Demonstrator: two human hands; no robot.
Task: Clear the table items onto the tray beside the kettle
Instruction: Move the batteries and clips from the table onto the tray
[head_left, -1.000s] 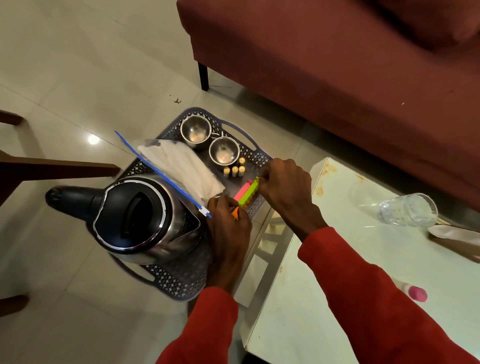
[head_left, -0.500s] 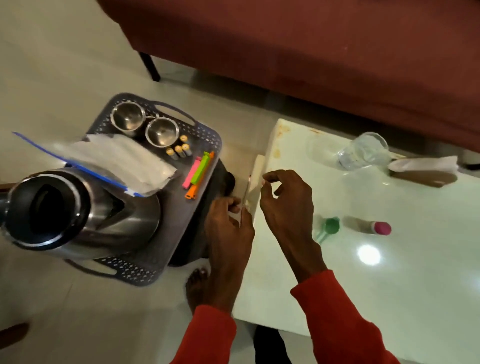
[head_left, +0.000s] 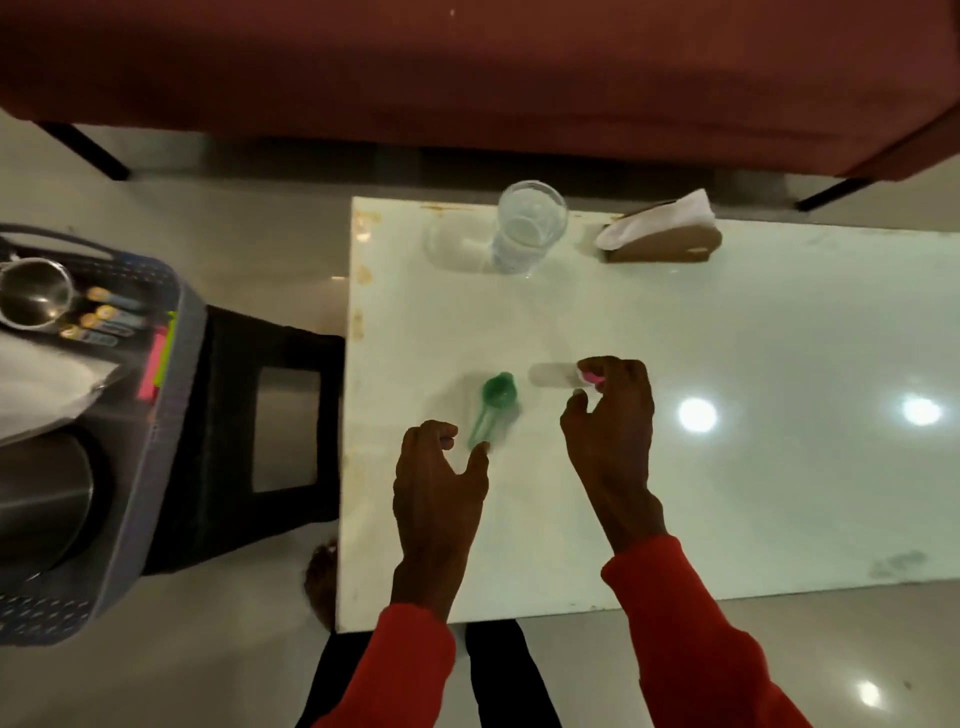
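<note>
On the white table (head_left: 727, 467) lies a green plastic scoop (head_left: 496, 402), bowl end away from me. My left hand (head_left: 441, 483) hovers open at its handle end, thumb and forefinger on either side of the tip. Right of the scoop lies a clear tube with a pink cap (head_left: 553, 375). My right hand (head_left: 613, 421) curls over the cap, fingers above it and the thumb a little apart below. A drinking glass (head_left: 530, 223) and a brown napkin holder (head_left: 665, 241) stand at the far edge. The grey tray (head_left: 179, 415) and steel kettle (head_left: 41, 493) are at the left.
The tray rests on a black stool (head_left: 270, 415) and holds a steel cup (head_left: 34, 296), batteries (head_left: 106, 317), pink and green clips (head_left: 158, 358) and a zip bag (head_left: 41, 384). A dark red sofa (head_left: 467, 78) runs behind the table. A bare foot (head_left: 322, 577) shows at the table's corner.
The clips were left on the tray. Both hands have moved right from the tray onto the table, now at the scoop and the tube. The view has swung right.
</note>
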